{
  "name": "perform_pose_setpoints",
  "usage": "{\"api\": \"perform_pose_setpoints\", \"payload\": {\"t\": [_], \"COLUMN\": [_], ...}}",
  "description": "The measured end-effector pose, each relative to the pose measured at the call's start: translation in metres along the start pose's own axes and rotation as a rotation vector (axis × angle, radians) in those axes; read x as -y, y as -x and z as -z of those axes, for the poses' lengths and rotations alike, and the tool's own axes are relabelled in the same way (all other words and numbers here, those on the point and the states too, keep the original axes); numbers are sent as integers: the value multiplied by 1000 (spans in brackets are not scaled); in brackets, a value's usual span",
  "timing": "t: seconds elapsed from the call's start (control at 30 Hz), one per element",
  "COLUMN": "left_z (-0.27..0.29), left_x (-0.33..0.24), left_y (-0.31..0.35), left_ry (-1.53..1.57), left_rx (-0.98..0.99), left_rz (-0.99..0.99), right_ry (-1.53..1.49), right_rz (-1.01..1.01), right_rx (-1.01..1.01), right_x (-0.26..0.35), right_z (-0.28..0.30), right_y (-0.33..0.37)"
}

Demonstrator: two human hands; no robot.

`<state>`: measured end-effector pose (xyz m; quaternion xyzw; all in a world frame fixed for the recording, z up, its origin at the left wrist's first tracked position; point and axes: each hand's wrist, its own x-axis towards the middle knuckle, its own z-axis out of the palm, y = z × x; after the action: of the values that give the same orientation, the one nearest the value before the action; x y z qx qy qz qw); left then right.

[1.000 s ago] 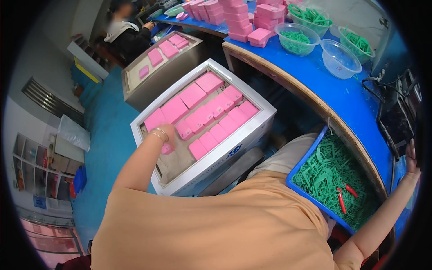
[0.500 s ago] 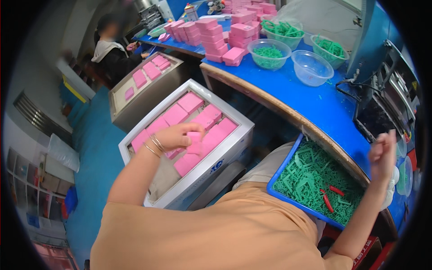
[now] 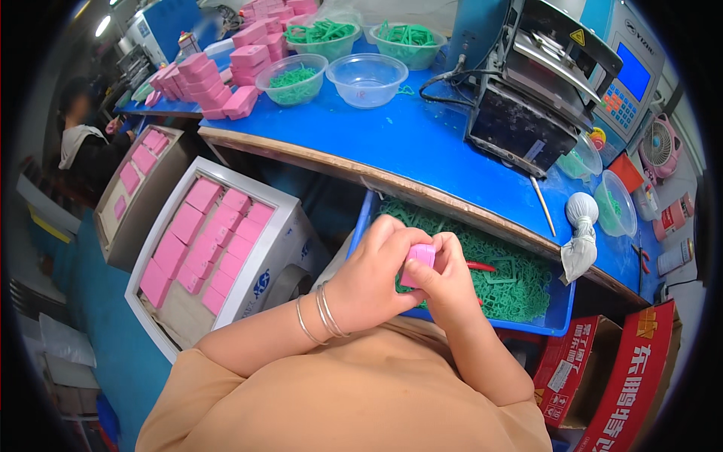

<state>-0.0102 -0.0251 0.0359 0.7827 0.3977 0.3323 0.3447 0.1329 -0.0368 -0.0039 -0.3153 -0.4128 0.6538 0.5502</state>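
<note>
In front of my body, above the blue tray [image 3: 566, 320], my left hand [image 3: 373, 271] is closed on a small pink block [image 3: 419, 261]. The fingers and thumb of my right hand [image 3: 450, 285] press on the same block from the other side. My fingers cover much of it. Beneath my hands, green rubbery pieces [image 3: 520, 297] fill the tray, and a red-handled tool [image 3: 480, 266] lies among them, partly hidden. To the left, rows of similar pink blocks [image 3: 172, 252] rest on a white-framed heater-like box [image 3: 285, 215].
Behind the tray runs a blue bench [image 3: 422, 147] with stacked pink blocks [image 3: 207, 83], clear bowls [image 3: 367, 79] and a black press machine [image 3: 520, 120]. A white cloth bundle [image 3: 580, 233] sits at its edge. Red cartons [image 3: 580, 369] stand right; a person [image 3: 86, 147] sits far left.
My left hand has come from the white-framed box to the middle with a pink block. My right hand has moved in from the right and grips it too. The view has swung right.
</note>
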Motion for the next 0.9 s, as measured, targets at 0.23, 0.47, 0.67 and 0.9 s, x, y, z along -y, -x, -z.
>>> {"api": "perform_pose_setpoints", "payload": {"t": [0.23, 0.47, 0.67, 0.9], "left_z": [-3, -2, -1, -4], "left_x": [10, 14, 13, 37], "left_y": [-3, 11, 11, 1], "left_ry": [370, 767, 1358, 1955], "left_rx": [199, 176, 171, 8], "left_rz": [-108, 126, 391, 483], "right_ry": [220, 1163, 388, -506], "right_rz": [55, 327, 172, 42], "right_rx": [7, 37, 3, -144], "right_x": [4, 25, 2, 22], "right_z": [-2, -5, -9, -5], "right_y": [17, 15, 19, 5]}}
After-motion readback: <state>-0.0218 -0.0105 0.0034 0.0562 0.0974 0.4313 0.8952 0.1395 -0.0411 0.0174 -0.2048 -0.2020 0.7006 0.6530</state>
